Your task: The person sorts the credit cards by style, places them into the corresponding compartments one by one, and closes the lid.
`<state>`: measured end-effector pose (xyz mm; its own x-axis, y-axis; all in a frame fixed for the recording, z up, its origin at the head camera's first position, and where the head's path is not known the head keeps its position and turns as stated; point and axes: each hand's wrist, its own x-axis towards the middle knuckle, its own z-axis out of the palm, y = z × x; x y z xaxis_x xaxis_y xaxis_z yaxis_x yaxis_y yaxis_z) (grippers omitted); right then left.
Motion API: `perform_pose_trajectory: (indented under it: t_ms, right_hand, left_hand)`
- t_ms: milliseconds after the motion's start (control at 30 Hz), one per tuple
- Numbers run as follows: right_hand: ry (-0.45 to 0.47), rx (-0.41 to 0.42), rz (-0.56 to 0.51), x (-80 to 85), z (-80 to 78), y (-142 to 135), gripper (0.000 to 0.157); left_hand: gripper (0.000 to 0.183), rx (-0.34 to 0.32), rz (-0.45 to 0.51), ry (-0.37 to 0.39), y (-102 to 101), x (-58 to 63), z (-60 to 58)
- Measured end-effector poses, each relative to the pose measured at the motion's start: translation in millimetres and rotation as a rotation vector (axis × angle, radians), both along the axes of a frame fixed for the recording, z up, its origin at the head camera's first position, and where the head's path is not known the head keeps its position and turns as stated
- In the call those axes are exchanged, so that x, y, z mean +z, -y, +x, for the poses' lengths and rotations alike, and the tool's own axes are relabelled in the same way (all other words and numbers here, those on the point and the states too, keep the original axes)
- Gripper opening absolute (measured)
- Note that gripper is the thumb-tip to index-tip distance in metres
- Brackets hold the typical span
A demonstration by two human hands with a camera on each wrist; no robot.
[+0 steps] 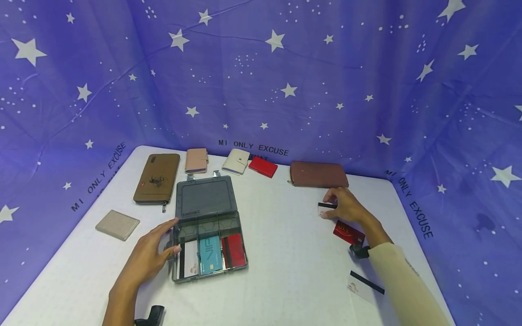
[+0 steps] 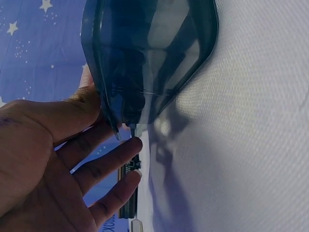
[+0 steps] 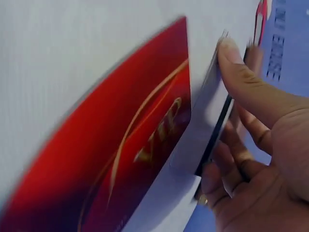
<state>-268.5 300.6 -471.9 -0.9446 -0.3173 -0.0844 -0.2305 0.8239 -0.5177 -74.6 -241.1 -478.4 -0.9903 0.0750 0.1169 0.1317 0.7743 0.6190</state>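
A dark translucent plastic box (image 1: 243, 226) stands with its lid (image 1: 208, 194) folded back. Its front compartments hold a white card (image 1: 190, 260) with a black stripe, a teal card (image 1: 210, 255) and a red card (image 1: 234, 250). My left hand (image 1: 144, 258) rests at the box's left side, thumb over the rim; in the left wrist view its other fingers are loosely extended. With thumb and fingers my right hand (image 1: 346, 206) pinches a white card (image 1: 325, 207) with a black stripe, low over the table. Just nearer lies a red VIP card (image 1: 349, 232).
Another black-striped white card (image 1: 363, 287) lies at the front right. Along the back are a brown wallet (image 1: 157, 179), a pink holder (image 1: 196, 160), a cream holder (image 1: 235, 161), a red case (image 1: 263, 166) and a reddish-brown wallet (image 1: 319, 174). A beige holder (image 1: 118, 225) lies left.
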Motion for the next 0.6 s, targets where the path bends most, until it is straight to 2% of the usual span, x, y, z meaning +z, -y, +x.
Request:
perform_pose_trajectory:
  t_ms: [100, 200, 367, 467, 600]
  right_hand:
    - [0.014, 0.029, -0.036, 0.4, 4.9, 13, 0.043]
    - [0.010, 0.060, -0.093, 2.5, 12.1, 31, 0.034]
    - [0.019, 0.140, -0.166, 15.0, 28.9, 68, 0.020]
    - [0.026, 0.196, -0.219, 25.7, 42.1, 94, 0.022]
    - [0.093, 0.249, -0.347, 38.1, 61.9, 132, 0.030]
  left_hand:
    - [0.075, 0.003, -0.005, 0.004, 0, 0.3, -0.3]
    - [0.075, 0.005, -0.006, 0.010, 0, 0.2, -0.4]
    - [0.075, 0.007, -0.010, 0.015, 0, -0.6, -0.5]
    - [0.075, 0.008, -0.014, 0.020, 0, 0.0, -0.9]
    - [0.075, 0.007, -0.016, 0.023, 0, 0.4, -1.5]
